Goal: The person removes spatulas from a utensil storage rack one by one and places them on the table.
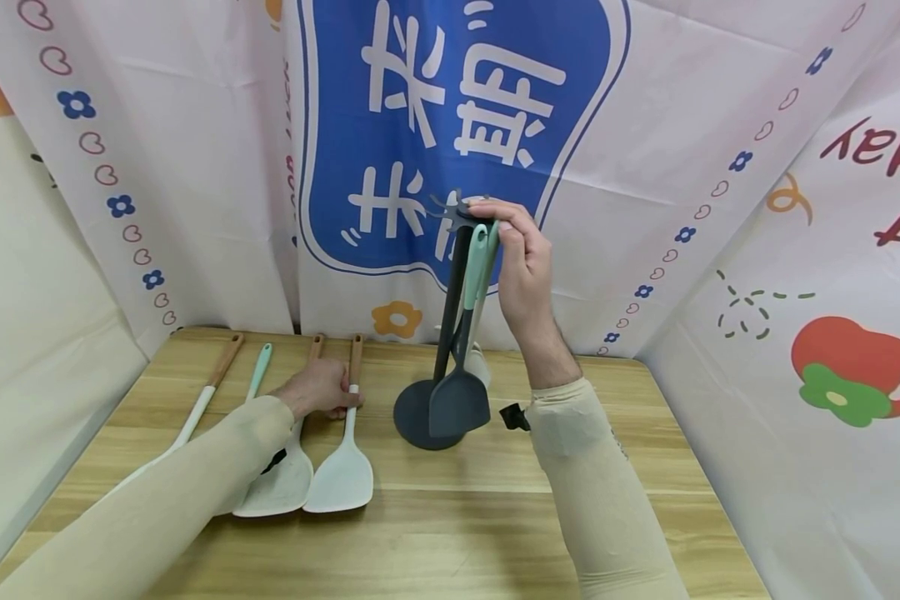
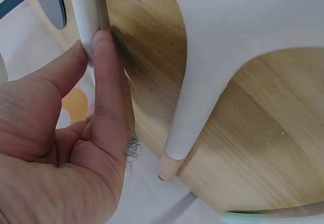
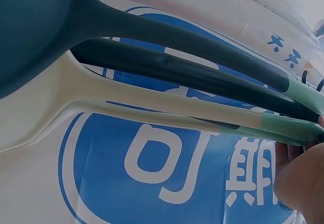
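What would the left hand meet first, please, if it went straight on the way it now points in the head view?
Beyond the white spatula that the left hand pinches, probably the dark stand; the hand's height is unclear, so base or pole could come first.

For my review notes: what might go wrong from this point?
The white spatula pinched by the left hand has its blade right beside, apparently touching, the neighbouring spatula, so lifting it might drag that one along.

The dark spatula hangs with its green handle right of the stand's pole in the head view. That uneven load might tip the stand if the right hand knocks its top.
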The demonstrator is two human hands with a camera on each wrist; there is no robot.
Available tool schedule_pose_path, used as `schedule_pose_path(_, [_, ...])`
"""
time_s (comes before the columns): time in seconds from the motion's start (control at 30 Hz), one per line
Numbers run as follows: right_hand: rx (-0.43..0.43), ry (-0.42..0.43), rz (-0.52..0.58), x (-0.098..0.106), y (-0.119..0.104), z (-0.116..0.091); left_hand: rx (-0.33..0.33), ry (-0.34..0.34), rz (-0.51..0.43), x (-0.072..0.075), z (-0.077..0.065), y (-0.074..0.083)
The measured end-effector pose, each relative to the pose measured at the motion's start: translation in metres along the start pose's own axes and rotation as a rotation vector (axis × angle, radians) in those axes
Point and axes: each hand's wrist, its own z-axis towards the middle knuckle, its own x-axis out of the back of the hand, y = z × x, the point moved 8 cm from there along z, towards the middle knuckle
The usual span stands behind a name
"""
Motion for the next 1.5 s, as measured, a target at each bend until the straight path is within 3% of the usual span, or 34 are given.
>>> schedule_pose_path(0.37, [0.005,0.001,0.003,0.0,-0.001,0.0,0.014,-0.005,-0.001,0.001,-0.001,-0.003])
schedule_pose_path(0.53, [0.009,0.003,0.003,0.0,-0.001,0.0,-0.002,0.005,0.034,0.01,-0.001,0.002])
schedule_pose_path(0.77, [0.011,0.002,-0.002,0.001,0.0,0.0,-0.13,0.13,0.006,0.028,-0.003,0.029])
schedule_pose_path(0.93, [0.009,0.006,0.004,0.001,0.0,0.0,-0.208,0.2,-0.07,0.037,-0.007,0.054])
schedule_pose_path(1.13, [0.011,0.008,0.005,0.002,0.0,0.0,-0.258,0.239,-0.172,0.043,-0.016,0.082])
schedule_pose_path(1.5, [0.007,0.009,0.006,0.002,0.001,0.001,-0.356,0.348,-0.292,0.051,-0.029,0.118])
